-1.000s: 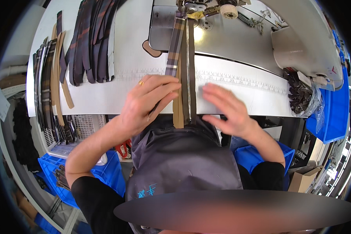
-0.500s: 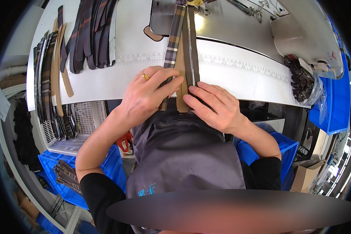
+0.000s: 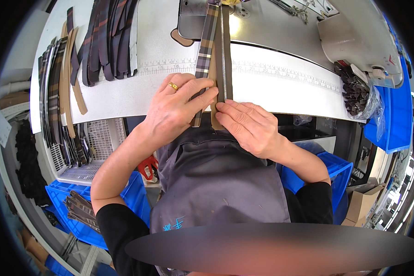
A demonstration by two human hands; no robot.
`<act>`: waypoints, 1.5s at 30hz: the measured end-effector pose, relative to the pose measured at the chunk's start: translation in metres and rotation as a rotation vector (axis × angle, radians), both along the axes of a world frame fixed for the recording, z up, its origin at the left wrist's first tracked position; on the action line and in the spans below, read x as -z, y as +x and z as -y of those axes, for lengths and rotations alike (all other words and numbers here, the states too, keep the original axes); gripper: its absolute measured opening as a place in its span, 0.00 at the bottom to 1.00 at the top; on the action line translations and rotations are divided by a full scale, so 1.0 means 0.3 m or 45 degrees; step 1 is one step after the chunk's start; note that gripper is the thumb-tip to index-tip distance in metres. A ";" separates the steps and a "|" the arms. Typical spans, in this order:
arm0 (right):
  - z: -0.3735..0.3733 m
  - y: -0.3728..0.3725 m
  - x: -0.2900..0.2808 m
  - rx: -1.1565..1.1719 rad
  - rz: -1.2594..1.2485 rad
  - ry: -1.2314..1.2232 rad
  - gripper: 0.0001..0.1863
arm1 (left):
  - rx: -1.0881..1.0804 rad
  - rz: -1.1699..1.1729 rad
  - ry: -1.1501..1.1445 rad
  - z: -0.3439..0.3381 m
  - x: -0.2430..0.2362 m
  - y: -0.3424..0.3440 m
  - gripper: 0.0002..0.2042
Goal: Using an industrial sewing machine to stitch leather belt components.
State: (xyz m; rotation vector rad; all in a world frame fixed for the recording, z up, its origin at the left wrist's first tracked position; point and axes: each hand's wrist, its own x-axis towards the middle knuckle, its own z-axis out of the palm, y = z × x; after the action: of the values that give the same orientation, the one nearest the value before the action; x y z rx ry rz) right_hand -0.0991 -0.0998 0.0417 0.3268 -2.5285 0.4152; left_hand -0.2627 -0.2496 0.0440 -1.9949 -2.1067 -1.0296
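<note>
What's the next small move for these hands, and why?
Probably ease the zipper and plaid strip forward together, keeping both straight: the left hand holds the plaid strip, the right hand has its fingertips on the zipper's near end, and both pieces run away from the person over the sewing machine's metal bed.

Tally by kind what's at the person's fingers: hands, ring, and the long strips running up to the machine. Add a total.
Hands: 2 (left hand, right hand)
Gold ring: 1
Plaid strip: 1
Tan strip: 1
Brown zipper with metal teeth: 1
Total: 6
</note>
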 end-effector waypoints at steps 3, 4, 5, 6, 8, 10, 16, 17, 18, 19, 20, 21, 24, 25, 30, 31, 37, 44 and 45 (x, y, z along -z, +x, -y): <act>0.001 0.001 0.001 -0.004 0.001 0.047 0.14 | 0.010 0.002 -0.048 0.013 -0.014 -0.008 0.18; 0.002 0.000 -0.002 0.002 -0.001 0.068 0.14 | 0.019 0.015 -0.073 0.019 -0.015 -0.015 0.21; 0.000 0.002 -0.002 0.004 -0.001 0.069 0.14 | 0.020 0.014 -0.072 0.026 -0.006 -0.026 0.21; 0.002 0.002 -0.004 0.002 -0.003 0.082 0.13 | 0.019 0.022 -0.040 0.038 0.006 -0.039 0.21; 0.005 0.000 -0.005 -0.001 -0.009 0.092 0.13 | 0.016 0.025 -0.010 0.045 0.013 -0.037 0.21; 0.007 0.000 0.002 0.014 -0.030 0.099 0.12 | 0.000 0.015 0.173 0.036 0.010 -0.007 0.20; 0.010 0.003 0.011 0.008 -0.056 0.067 0.12 | -0.023 -0.089 0.049 -0.009 0.001 0.037 0.19; 0.010 0.002 0.009 0.008 -0.056 0.065 0.12 | -0.030 -0.076 0.025 -0.011 0.004 0.039 0.18; 0.010 0.001 0.009 0.012 -0.063 0.065 0.12 | -0.028 -0.076 0.023 -0.012 0.002 0.041 0.18; 0.010 0.001 0.010 0.015 -0.069 0.064 0.12 | -0.040 -0.043 -0.012 -0.012 -0.003 0.045 0.17; 0.010 0.001 0.011 0.016 -0.068 0.062 0.12 | -0.052 -0.010 -0.046 -0.012 -0.005 0.046 0.16; 0.010 0.000 0.011 0.016 -0.072 0.052 0.12 | -0.053 -0.010 -0.048 -0.012 -0.004 0.046 0.16; 0.004 0.002 0.002 0.007 -0.047 0.059 0.12 | -0.052 0.032 -0.063 -0.010 0.001 0.041 0.16; 0.001 0.004 -0.002 -0.001 -0.018 0.080 0.11 | -0.024 -0.025 -0.086 -0.010 -0.002 0.034 0.16; -0.041 0.016 -0.004 -0.128 0.084 -0.229 0.15 | 0.056 -0.058 -0.172 -0.003 -0.016 0.005 0.15; -0.061 0.016 -0.002 -0.190 0.129 -0.384 0.17 | 0.065 -0.063 -0.173 -0.002 -0.016 0.001 0.15; -0.094 -0.020 -0.006 -0.022 0.235 -0.078 0.21 | 0.069 0.027 -0.167 -0.008 -0.005 -0.008 0.14; -0.099 -0.034 -0.004 -0.107 0.180 -0.057 0.19 | -0.158 -0.102 -0.086 -0.161 -0.011 -0.172 0.13; -0.099 -0.036 -0.009 -0.104 0.182 -0.053 0.19 | -0.256 -0.162 -0.106 -0.198 -0.016 -0.206 0.15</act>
State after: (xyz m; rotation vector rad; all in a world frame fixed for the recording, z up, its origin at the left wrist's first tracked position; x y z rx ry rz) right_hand -0.1100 -0.0700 0.0446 0.3985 -2.6481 0.5395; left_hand -0.3244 -0.1903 0.0488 -1.7830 -2.2574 -0.7742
